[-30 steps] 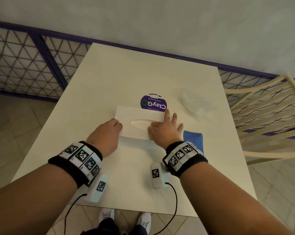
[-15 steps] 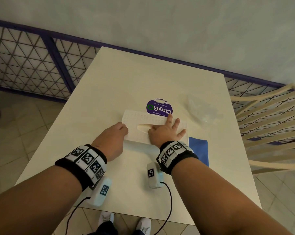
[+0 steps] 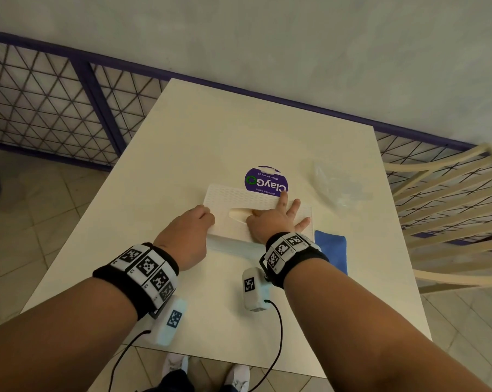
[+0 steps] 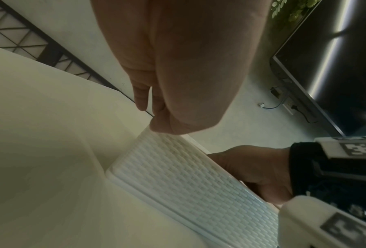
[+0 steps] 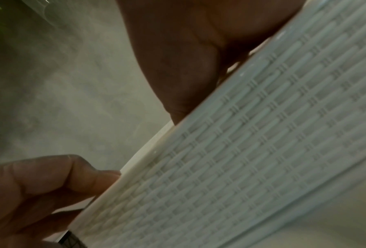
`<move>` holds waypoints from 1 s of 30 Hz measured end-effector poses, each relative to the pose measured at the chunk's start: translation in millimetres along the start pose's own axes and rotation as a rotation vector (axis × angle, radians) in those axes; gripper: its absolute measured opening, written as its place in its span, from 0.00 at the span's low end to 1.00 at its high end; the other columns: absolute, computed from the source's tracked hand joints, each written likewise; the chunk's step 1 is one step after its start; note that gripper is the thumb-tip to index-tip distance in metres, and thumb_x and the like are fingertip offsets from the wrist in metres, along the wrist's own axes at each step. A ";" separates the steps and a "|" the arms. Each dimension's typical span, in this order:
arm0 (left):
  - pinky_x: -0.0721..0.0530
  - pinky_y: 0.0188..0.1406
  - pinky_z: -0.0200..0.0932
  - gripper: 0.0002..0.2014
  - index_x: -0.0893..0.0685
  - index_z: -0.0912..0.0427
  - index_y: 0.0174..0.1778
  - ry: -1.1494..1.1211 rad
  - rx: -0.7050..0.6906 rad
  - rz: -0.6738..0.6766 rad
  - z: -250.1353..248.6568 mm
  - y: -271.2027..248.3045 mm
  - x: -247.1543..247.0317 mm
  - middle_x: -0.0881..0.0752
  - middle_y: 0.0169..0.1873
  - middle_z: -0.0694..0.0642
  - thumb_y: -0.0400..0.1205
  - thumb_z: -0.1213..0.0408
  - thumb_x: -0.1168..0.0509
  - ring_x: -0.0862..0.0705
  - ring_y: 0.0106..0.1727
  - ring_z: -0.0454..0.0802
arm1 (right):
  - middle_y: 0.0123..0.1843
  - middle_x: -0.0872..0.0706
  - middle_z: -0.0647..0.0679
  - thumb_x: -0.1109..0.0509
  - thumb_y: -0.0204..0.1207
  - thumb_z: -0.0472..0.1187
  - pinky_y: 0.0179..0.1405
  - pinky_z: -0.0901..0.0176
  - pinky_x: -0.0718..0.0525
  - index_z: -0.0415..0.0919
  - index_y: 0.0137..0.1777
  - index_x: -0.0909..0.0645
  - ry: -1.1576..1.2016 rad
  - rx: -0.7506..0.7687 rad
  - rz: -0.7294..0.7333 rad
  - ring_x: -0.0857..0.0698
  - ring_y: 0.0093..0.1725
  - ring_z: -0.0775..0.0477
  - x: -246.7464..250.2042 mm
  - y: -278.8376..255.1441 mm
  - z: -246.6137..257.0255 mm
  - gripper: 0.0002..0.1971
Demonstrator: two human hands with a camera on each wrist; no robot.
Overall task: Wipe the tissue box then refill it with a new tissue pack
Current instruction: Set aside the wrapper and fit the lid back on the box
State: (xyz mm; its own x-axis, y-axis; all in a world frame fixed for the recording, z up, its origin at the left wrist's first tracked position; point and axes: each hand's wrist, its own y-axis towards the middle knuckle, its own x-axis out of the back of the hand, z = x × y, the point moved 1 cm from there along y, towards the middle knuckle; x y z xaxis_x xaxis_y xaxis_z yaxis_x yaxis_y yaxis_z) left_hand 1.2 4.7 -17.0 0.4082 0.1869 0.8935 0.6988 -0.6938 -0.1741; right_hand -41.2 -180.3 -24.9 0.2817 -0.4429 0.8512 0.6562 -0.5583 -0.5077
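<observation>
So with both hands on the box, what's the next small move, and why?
Probably lift the box lid off: the right hand lies spread on top beside the slot, the left hand grips its left end, and no tissue shows in the slot.

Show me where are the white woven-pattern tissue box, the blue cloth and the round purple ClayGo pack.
white woven-pattern tissue box [image 3: 233,198]: head view, bare lid left of slot.
blue cloth [image 3: 331,246]: head view, its middle.
round purple ClayGo pack [image 3: 266,181]: head view, printed label.

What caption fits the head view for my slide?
Both hands on the white woven tissue box: left hand at its end, right hand spread flat on top.
</observation>
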 end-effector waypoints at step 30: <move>0.30 0.72 0.44 0.22 0.27 0.60 0.70 -0.011 -0.001 -0.001 -2.0 -1.6 -1.4 0.34 0.76 0.53 0.78 0.71 0.41 0.34 0.77 0.52 | 0.83 0.75 0.52 0.47 0.72 0.54 0.65 0.20 0.77 0.64 0.78 0.39 0.043 -0.122 0.078 0.78 0.78 0.30 -6.9 15.3 6.3 0.31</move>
State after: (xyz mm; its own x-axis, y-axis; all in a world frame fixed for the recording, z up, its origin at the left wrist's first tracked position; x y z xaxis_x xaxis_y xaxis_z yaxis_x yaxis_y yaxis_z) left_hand -1.6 4.2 -17.1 0.4134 0.1952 0.8894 0.6991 -0.6939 -0.1726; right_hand -28.7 -181.4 -37.8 0.2965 -0.5165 0.8033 0.5427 -0.6010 -0.5868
